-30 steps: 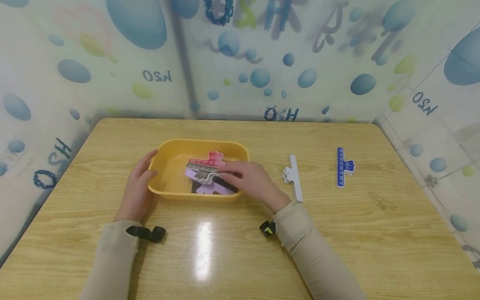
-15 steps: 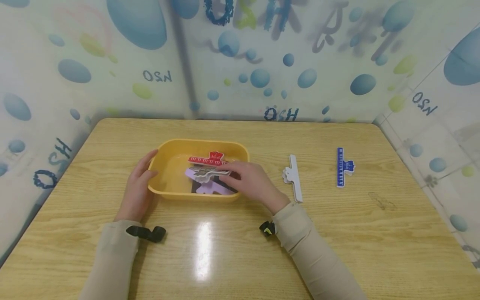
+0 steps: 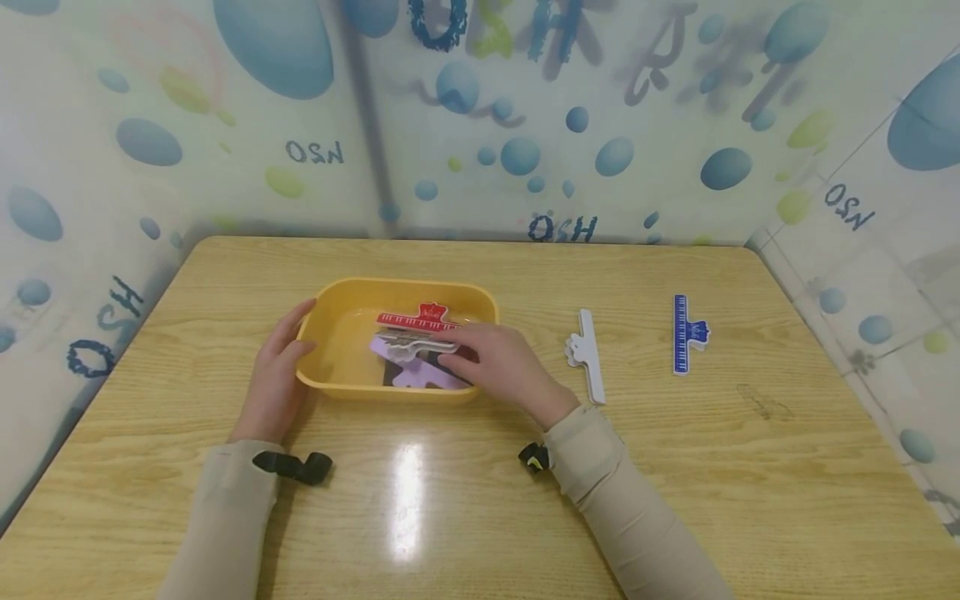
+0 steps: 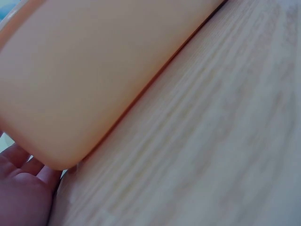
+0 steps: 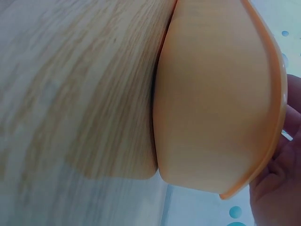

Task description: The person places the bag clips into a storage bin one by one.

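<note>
A yellow plastic bin stands on the table with several clips in it. My left hand holds its left end, the thumb at the rim; in the left wrist view the fingers are beside the bin's corner. Over the bin's right end, my right hand pinches a silver-grey scalloped clip, seen nearly edge-on. Behind that clip lies a red clip with a piano-key pattern. A lilac clip and something dark lie lower. In the right wrist view the bin wall hides the fingertips.
Right of the bin, a white clip lies on the wooden table. Farther right is a blue clip with a piano-key pattern. A wall with blue spots rises behind the table.
The grey clip has tilted in my right hand, from its patterned face showing to nearly edge-on. The red clip behind it shows more clearly. My left hand and the bin have stayed put.
</note>
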`<state>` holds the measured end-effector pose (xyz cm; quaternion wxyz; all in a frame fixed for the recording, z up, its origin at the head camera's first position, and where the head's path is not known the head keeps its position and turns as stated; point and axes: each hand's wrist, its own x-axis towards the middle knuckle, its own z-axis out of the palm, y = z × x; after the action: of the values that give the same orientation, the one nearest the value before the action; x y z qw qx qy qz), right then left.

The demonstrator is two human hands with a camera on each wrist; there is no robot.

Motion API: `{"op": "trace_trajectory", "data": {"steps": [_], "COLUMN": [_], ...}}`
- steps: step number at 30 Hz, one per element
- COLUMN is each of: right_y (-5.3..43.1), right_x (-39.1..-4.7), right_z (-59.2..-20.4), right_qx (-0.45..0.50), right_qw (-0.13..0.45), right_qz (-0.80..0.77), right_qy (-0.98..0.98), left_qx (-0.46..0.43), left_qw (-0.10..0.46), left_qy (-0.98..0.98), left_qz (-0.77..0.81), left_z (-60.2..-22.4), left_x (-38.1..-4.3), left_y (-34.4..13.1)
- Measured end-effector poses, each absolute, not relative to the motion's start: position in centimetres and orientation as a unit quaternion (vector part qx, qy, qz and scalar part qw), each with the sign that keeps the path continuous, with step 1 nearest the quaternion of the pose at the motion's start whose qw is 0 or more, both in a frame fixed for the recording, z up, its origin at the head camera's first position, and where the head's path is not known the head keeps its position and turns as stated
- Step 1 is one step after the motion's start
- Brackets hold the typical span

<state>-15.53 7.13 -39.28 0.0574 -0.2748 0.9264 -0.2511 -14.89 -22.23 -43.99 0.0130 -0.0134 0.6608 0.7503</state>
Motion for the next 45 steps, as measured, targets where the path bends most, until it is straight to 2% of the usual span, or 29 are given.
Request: {"op": "trace_trajectory", "data": {"steps": [17,31,45], "right_y": [6.94,6.81,6.57], "right_x": [-15.54,-15.69,-15.47], "right_z": [-39.33,-39.87,-39.79], "right_qx": [-0.281,-0.307,-0.316], "right_qw": [0.051,0.003,0.002], "right_qz": [-0.235,-0.199,-0.165], "right_qy": [0.929,0.931,0.934], "left_qx": [-0.024,-0.016,-0.015], "left_qw": [0.009,0.011,0.013], "left_qy": [0.669,0.656,0.656], "left_qz": [0.743,0.754,0.754], "left_z": [-43.92,-43.92,-43.98], "left_x": [-14.98,-14.97,-14.93], "left_y": [-22.14,-22.14,-22.18]}}
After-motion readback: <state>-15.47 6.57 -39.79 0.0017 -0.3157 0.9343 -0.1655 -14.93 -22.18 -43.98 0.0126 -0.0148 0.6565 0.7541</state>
